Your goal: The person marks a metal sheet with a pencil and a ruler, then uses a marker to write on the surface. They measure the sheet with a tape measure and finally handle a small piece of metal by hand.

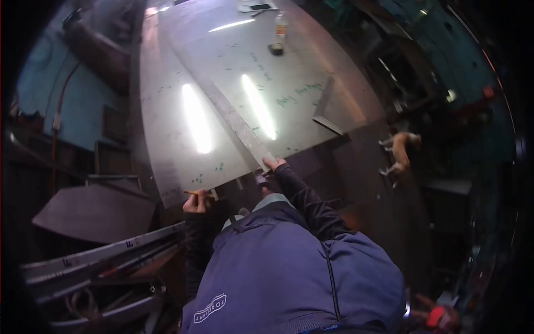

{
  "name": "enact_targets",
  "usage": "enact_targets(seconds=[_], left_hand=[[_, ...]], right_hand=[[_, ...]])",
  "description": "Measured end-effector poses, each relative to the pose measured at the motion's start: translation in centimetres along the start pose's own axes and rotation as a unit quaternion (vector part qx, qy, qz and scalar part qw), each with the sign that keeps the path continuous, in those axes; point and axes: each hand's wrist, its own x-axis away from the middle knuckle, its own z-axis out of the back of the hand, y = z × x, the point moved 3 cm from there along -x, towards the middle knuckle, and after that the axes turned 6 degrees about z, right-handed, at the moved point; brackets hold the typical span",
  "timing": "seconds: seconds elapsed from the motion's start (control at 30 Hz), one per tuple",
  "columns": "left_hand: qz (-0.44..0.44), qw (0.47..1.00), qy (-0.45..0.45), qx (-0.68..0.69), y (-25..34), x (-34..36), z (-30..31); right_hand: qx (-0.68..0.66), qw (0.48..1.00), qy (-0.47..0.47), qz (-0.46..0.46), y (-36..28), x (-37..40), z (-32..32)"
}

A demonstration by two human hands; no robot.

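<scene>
A large metal sheet (161, 128) with green handwritten marks lies in front of me, reflecting two bright lights. My right hand (272, 162) grips the near end of a long flat metal strip (233, 119) that runs away across the sheet. At the sheet's near left edge, my left hand (197, 201) has its fingers closed around a thin yellow pencil-like stick (191, 192), whose end points left. Another small pale piece (214, 194) shows beside that hand.
Farther along the sheet are a bottle (281, 28), a small dark round object (275, 49) and a metal square (328, 124). A brown-and-white dog (400, 156) stands on the floor to the right. Long metal lengths (111, 250) are stacked at my left.
</scene>
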Motion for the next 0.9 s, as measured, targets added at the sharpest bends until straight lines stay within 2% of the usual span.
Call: enact_targets(seconds=[0.03,0.07,0.13,0.17,0.23,0.27,0.3,0.37,0.43,0.5,0.57,0.67,0.73,0.77,0.83,0.87,0.9], left_hand=[[0.067,0.995,-0.015,0.065,0.1,1.0,0.3],[0.060,0.996,-0.026,0.067,-1.1,2.1,0.2],[0.174,0.982,-0.048,0.055,-5.3,3.1,0.1],[0.169,0.983,-0.048,0.055,-5.1,3.1,-0.1],[0.267,0.941,-0.061,0.197,-4.9,3.8,-1.2],[0.309,0.928,-0.090,0.188,-4.7,3.7,-1.5],[0.310,0.928,-0.087,0.187,-5.0,3.3,-2.2],[0.099,0.994,-0.020,0.042,-4.8,1.8,-3.6],[0.115,0.993,-0.013,0.031,-3.4,0.6,-5.2],[0.176,0.984,-0.006,0.024,-2.6,-0.4,-6.9],[0.187,0.980,-0.021,0.061,-2.0,-1.1,-8.8],[0.171,0.980,-0.012,0.101,-0.7,-2.2,-12.0],[0.151,0.988,0.034,-0.028,0.1,-2.7,-13.0],[0.138,0.988,0.059,-0.046,0.4,-2.8,-13.6],[0.122,0.985,0.090,-0.086,1.6,-2.6,-14.3],[0.104,0.985,0.111,-0.084,2.4,-2.5,-14.8],[0.118,0.984,0.123,-0.059,3.7,-2.4,-15.2]], right_hand=[[0.015,0.998,0.061,0.012,-0.5,0.9,1.6],[0.008,0.997,0.071,0.017,-0.1,0.9,3.5],[-0.022,0.993,0.107,0.034,1.5,-0.5,8.1],[-0.017,0.990,0.135,0.048,1.8,-0.7,10.1],[-0.010,0.985,0.159,0.064,2.1,-1.3,13.7],[-0.008,0.976,0.209,0.065,2.2,-1.7,15.6],[-0.007,0.964,0.258,0.064,2.1,-1.9,17.1],[-0.029,0.965,0.246,0.083,0.2,-1.4,18.7],[-0.046,0.968,0.225,0.101,-2.1,-2.5,20.5],[-0.080,0.951,0.224,0.198,-4.4,-4.7,23.0],[-0.064,0.950,0.232,0.197,-7.7,-5.6,25.2],[-0.001,0.958,0.234,0.167,-10.8,-9.8,30.7],[0.008,0.960,0.212,0.182,-11.9,-13.8,35.1],[0.048,0.963,0.212,0.158,-14.2,-13.4,35.5],[0.135,0.986,0.068,0.074,-12.2,-25.2,46.9],[0.008,0.975,0.216,0.050,-14.1,-24.1,45.3],[0.154,0.946,0.287,-0.015,-17.6,-21.6,44.1]])
